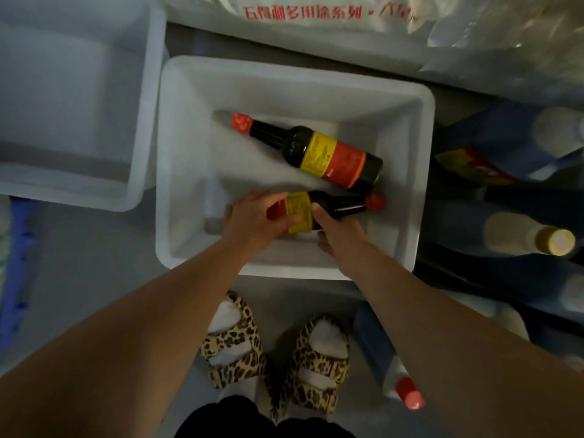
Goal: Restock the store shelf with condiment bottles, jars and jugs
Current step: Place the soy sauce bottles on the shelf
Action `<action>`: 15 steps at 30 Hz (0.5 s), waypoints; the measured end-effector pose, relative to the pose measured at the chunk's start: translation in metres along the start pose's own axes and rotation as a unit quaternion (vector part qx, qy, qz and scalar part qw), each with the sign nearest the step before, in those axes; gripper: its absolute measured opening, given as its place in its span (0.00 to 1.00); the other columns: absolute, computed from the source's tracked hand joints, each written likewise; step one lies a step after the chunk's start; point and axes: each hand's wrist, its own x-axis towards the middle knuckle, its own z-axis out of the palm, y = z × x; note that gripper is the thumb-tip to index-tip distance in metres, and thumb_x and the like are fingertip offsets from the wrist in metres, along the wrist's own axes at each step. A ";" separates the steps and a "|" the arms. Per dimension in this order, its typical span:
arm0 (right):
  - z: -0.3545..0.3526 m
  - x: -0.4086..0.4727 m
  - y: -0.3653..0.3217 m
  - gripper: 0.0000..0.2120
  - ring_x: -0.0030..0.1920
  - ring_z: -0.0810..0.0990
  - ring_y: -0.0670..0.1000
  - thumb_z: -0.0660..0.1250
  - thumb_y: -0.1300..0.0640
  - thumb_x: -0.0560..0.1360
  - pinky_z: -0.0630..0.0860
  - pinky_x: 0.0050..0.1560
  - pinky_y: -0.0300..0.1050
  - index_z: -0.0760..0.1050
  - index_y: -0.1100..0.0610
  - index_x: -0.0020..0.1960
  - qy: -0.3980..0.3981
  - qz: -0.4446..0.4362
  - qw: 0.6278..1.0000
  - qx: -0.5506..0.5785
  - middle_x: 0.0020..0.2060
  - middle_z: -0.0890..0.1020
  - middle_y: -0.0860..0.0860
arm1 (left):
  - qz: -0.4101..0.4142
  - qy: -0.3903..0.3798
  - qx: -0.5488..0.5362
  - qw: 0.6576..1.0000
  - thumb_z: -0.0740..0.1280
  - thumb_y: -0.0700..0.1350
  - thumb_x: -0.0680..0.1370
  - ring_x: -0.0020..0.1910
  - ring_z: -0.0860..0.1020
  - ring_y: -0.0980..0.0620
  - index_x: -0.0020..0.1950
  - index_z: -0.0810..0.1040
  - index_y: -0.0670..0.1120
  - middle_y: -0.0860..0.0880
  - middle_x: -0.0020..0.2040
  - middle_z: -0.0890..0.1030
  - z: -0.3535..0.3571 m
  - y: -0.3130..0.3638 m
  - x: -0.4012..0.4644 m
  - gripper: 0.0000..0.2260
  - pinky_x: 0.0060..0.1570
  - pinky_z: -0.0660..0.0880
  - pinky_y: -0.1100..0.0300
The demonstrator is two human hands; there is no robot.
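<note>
The grey floor [79,273] carries everything here, and the largest thing on it is a white plastic tub [425,172] set straight ahead of the person's feet. A second white tub [139,121] sits just beside it on the left, their rims nearly touching. Along the top edge lie white sacks [316,14] printed with red characters. On the right, dark shelf levels [474,279] hold pale bottles, among them a bottle with a yellow cap [531,235] and, lower down, one with a red cap [407,393]. Inside the nearer tub, a large dark bottle [316,150] lies on its side, its red cap pointing to the upper left and a yellow and red label wrapped round its body. Below it, touching or almost touching its base, a smaller dark bottle [335,205] lies the opposite way, red cap to the right, close to the tub's near wall. The left hand [256,219] curls its fingers over this smaller bottle's labelled body, and the right hand [341,232] grips it at the shoulder, thumb across the dark glass. Whether the bottle rests on the tub floor or is raised off it cannot be told. At the bottom stand two leopard-print sandals [234,343] worn over white socks.
</note>
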 end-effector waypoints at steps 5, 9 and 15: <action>0.001 0.005 -0.002 0.26 0.60 0.77 0.52 0.79 0.44 0.66 0.72 0.67 0.57 0.74 0.52 0.57 -0.045 0.034 0.986 0.157 0.59 0.80 0.52 | -0.027 -0.037 -0.086 0.995 0.64 0.77 0.64 0.67 0.71 0.47 0.71 0.70 0.62 0.49 0.67 0.73 -0.005 -0.006 0.014 0.39 0.64 0.73 0.45; 0.007 -0.006 0.001 0.35 0.63 0.78 0.53 0.79 0.45 0.66 0.71 0.68 0.61 0.70 0.56 0.67 -0.035 0.040 0.978 0.201 0.61 0.80 0.53 | -0.043 -0.107 -0.160 0.980 0.72 0.65 0.70 0.60 0.76 0.51 0.73 0.70 0.58 0.51 0.65 0.75 -0.015 -0.003 0.015 0.33 0.53 0.78 0.58; 0.018 -0.045 -0.028 0.27 0.62 0.78 0.49 0.75 0.43 0.71 0.74 0.65 0.60 0.74 0.49 0.67 -0.069 -0.046 0.972 0.221 0.62 0.81 0.47 | -0.034 -0.108 -0.274 0.955 0.74 0.55 0.73 0.51 0.77 0.60 0.69 0.69 0.60 0.60 0.54 0.76 -0.033 0.001 -0.003 0.27 0.46 0.73 0.64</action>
